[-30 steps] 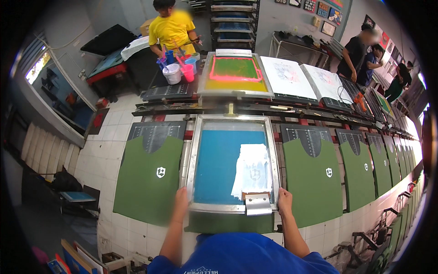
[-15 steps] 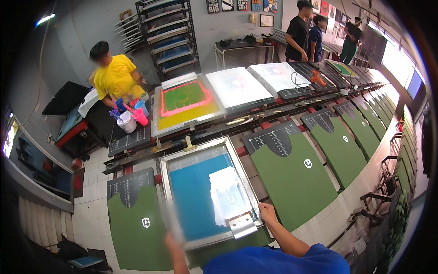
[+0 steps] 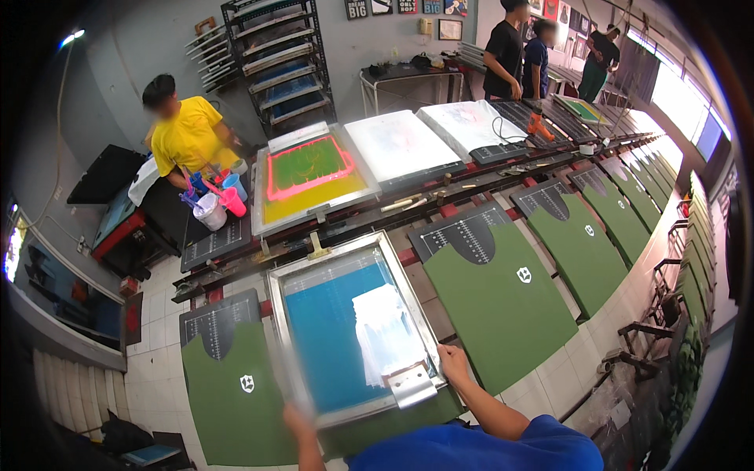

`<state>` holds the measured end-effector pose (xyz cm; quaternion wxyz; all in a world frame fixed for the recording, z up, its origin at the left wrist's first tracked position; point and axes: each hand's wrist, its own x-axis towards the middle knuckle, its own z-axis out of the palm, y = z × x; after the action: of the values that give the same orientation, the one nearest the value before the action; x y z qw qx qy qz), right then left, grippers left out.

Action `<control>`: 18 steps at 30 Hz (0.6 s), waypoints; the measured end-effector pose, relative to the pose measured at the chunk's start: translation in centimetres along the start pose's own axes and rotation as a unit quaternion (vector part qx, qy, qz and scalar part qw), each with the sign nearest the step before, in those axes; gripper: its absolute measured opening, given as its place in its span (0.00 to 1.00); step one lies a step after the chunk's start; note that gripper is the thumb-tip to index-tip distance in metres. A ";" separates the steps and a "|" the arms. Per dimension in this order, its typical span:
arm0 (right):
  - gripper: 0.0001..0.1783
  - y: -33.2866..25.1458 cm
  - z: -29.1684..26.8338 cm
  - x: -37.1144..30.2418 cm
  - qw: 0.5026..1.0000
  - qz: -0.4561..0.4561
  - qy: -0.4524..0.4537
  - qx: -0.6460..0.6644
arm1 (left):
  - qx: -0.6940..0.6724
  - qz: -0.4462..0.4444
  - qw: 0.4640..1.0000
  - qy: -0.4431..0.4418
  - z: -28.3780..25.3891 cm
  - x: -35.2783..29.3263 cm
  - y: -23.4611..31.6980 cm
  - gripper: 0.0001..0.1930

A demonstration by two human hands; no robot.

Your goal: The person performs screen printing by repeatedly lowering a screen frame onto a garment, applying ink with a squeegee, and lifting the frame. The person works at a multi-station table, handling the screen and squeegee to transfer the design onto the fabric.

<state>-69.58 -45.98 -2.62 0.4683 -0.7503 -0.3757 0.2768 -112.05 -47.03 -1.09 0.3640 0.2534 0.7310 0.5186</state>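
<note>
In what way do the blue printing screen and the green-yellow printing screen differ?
The blue screen bears a white ink patch; the green-yellow screen bears a pink ink band. The right hand grips the blue screen; no hand touches the green-yellow screen. Both have rectangular frames.

Dark near boards (image 3: 473,243) bear green cloth pieces (image 3: 503,310); dark far-left board (image 3: 228,240) bears paint pots (image 3: 210,213).

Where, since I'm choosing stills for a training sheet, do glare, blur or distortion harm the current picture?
In the head view, the left grip and the left rail of the silkscreen frame look smeared, perhaps by motion; in the head view, the far-right windows are blown out nearly to white; in the head view, fisheye distortion curves the row of green T-shirts, with black corners.
</note>
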 end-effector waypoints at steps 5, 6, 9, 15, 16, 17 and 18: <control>0.22 -0.1 -0.1 0.2 0.997 0.043 -0.043 0.051 | 0.051 0.105 0.993 0.023 0.2 -0.6 1.0 0.18; 0.23 -0.4 -0.3 0.3 0.995 0.051 -0.062 0.060 | 0.043 0.123 0.991 0.034 0.4 -1.1 1.7 0.17; 0.23 0.3 -0.8 -0.1 0.988 0.062 -0.071 0.125 | 0.155 0.254 0.944 0.144 0.0 -1.3 1.5 0.14; 0.21 0.1 0.5 -1.6 0.964 0.062 0.059 0.253 | 0.050 0.182 0.982 -0.030 -3.2 -6.5 0.4 0.12; 0.21 0.3 0.4 -1.5 0.966 0.046 0.072 0.243 | 0.068 0.191 0.975 -0.089 -3.1 -7.3 0.0 0.13; 0.20 0.3 0.5 -1.5 0.968 0.029 0.082 0.235 | 0.085 0.201 0.965 -0.144 -3.1 -8.2 -0.2 0.13; 0.19 0.3 0.5 -1.7 0.967 0.032 0.086 0.236 | 0.104 0.208 0.952 -0.199 -2.9 -9.5 -0.1 0.14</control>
<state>-70.84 -47.24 -2.99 0.6536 -0.6512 -0.2335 0.3069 -108.63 -55.85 1.91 0.3580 0.5341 0.6248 0.4429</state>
